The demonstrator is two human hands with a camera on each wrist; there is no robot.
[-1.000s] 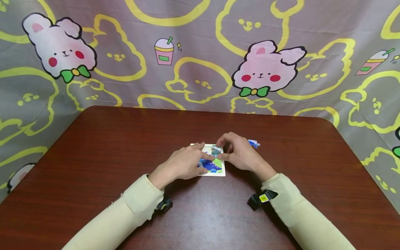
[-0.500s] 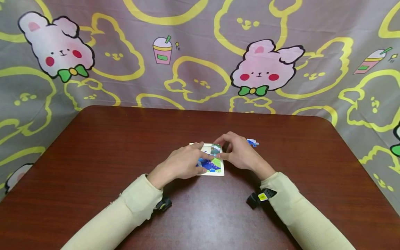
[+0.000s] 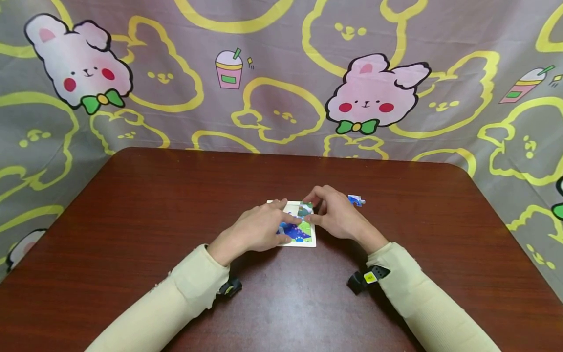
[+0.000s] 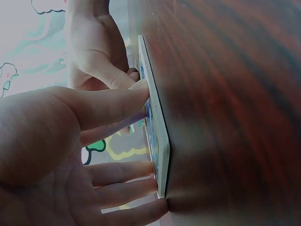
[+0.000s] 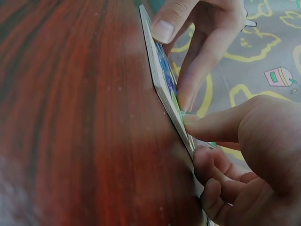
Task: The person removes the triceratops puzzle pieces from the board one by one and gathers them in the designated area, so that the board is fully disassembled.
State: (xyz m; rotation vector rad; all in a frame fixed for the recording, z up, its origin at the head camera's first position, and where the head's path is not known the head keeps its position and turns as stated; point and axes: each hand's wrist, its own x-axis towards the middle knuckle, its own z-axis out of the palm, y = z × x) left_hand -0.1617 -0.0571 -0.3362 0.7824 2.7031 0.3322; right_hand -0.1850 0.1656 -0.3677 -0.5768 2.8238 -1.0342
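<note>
Here, left grip (image 3: 263,228) spread on one puzzle board (image 3: 304,244), right grip (image 3: 336,213) curled, hold unclear, one loose piece (image 3: 357,201)

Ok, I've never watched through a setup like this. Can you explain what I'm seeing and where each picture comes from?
No machine here: these are a person's bare left hand and right hand. The head view looks forward and down; each wrist view looks at that hand's work, so the dark reddish-brown wood-grain table appears tipped sideways. On it lies a square white-rimmed jigsaw board, partly filled, with a loose blue-and-white jigsaw piece beside it. The left hand lies across the board, touching it. The right hand's thumb and a finger are at a green-and-grey corner piece; whether they pinch it, I can't tell.
</note>
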